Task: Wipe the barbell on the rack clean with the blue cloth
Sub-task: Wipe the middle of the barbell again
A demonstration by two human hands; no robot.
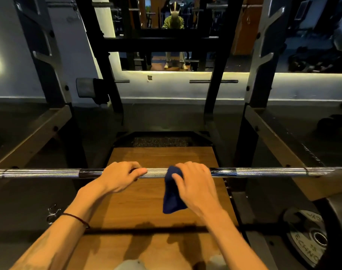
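A steel barbell (263, 171) runs level across the view, resting on the rack. My left hand (119, 177) grips the bar just left of centre, fingers curled over the top. My right hand (193, 182) holds the blue cloth (173, 193) wrapped over the bar at its middle; the thumb presses the cloth from the front. The cloth's loose end hangs down below the bar.
The black rack uprights (107, 75) and side safety arms (271, 133) frame the space. A wooden platform (146, 201) lies under the bar. A weight plate (306, 236) leans at lower right. A mirror (174, 36) on the far wall reflects a person.
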